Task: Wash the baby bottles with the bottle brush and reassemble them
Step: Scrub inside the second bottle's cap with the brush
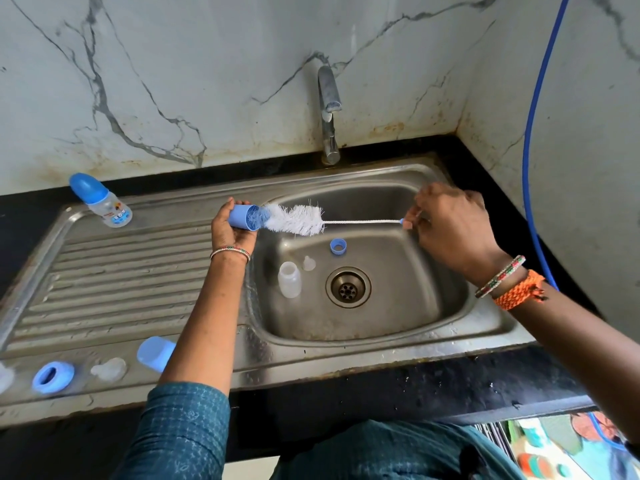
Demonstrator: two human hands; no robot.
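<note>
Scrubbing a blue cap over the left rim of the sink basin. Left hand curled round the cap, mouth of the cap turned toward the right. Right hand pinching the far end of the brush handle between thumb and fingers. Brush lying almost level, long axis running left to right, bristle tip just inside the cap, most of the bristles outside it. Cap therefore straight to the left of the right fingers, along the same line as the handle; probably only a push or a twist along this axis needed to clean deeper. In the basin, near the drain: a clear bottle on its side, a nipple just beside it, a blue ring toward the back. On the drainboard, at the back left corner, an assembled bottle with cap on, tilted. Along the front edge, a second ring, a second nipple and another cap, partly hidden by the left forearm. Tap not running, as far as visible. Much left: bottle in the basin apparently not assembled, loose parts lying apart.
</note>
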